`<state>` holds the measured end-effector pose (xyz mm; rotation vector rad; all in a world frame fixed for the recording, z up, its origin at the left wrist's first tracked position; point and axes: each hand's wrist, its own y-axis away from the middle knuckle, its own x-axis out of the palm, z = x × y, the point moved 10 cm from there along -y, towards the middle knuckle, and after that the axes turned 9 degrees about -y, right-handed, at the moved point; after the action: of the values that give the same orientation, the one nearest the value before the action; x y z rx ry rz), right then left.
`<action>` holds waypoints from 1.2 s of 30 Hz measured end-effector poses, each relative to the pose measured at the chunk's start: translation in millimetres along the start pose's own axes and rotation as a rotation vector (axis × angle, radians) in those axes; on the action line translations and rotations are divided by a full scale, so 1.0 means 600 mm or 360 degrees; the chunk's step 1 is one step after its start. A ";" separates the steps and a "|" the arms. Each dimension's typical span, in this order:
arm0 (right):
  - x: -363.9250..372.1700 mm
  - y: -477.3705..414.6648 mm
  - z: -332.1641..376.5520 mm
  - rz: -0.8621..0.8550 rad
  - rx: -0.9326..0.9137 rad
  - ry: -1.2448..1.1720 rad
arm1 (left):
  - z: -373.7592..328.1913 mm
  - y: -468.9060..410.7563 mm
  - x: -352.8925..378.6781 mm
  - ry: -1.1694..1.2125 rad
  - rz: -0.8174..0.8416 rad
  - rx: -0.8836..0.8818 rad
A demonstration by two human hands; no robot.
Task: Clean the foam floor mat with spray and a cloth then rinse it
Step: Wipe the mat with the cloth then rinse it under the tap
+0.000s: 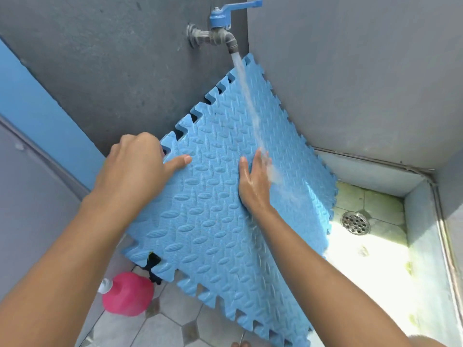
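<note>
Blue foam mat [215,196] tilted under tap water, left hand [135,169] gripping its edge, right hand [254,181] flat on it

The floor [160,329] at the bottom of the frame is pale grey tile with small dark insets, and a pink bottle [127,294] with a white cap lies on it at lower left. At right it drops into a walled, green-stained wash basin [375,271], wet and glaring, with a round metal drain [355,222] set into its tiles.
</note>
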<state>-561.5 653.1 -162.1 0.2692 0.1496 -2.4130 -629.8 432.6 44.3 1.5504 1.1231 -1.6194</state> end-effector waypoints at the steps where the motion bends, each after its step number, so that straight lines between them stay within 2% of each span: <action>1: 0.009 -0.028 0.038 0.0031 -0.0079 -0.0022 | -0.002 0.000 -0.003 0.0006 -0.0055 0.0010; 6: 0.061 -0.163 0.197 0.0216 -0.0407 0.0034 | -0.003 0.026 -0.012 -0.0055 -0.0293 0.0111; 10: 0.037 -0.253 0.196 0.0139 -0.0479 -0.0056 | -0.003 0.023 -0.013 -0.0049 -0.0403 0.0180; 12: -0.007 -0.314 0.113 0.0020 -0.0268 -0.0061 | -0.003 0.023 -0.015 -0.0013 -0.0460 0.0220; 15: -0.100 -0.339 -0.095 -0.0297 0.0317 0.0011 | -0.004 0.024 -0.014 0.0011 -0.0469 0.0238; 17: -0.137 -0.296 -0.189 -0.0362 0.0509 0.0139 | -0.002 0.024 -0.012 0.0005 -0.0440 0.0209; 20: -0.127 -0.225 -0.182 -0.0336 0.0470 0.0173 | -0.001 0.025 -0.010 0.0004 -0.0404 0.0185; 23: -0.050 -0.133 -0.058 -0.0197 0.0105 0.0036 | 0.001 0.023 -0.010 0.0074 -0.0357 0.0137; 27: 0.071 0.112 0.114 0.0103 -0.0454 0.0060 | 0.004 0.020 -0.008 0.0102 -0.0295 0.0093; 30: 0.094 0.264 0.117 0.0169 -0.0682 0.0099 | 0.003 0.021 -0.012 0.0131 -0.0287 0.0069; 32: 0.065 0.286 0.025 0.0130 -0.0615 0.0185 | 0.002 0.022 -0.011 0.0145 -0.0280 0.0080; 33: 0.037 0.279 -0.041 0.0077 -0.0492 0.0250 | 0.002 0.023 -0.010 0.0140 -0.0278 0.0087; 36: -0.069 0.244 -0.250 -0.0081 0.0108 0.0391 | 0.000 0.024 -0.008 0.0109 -0.0290 0.0104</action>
<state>-412.0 596.3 -303.5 0.5996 0.1869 -2.4316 -616.4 425.5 46.9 1.5948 1.2925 -1.7486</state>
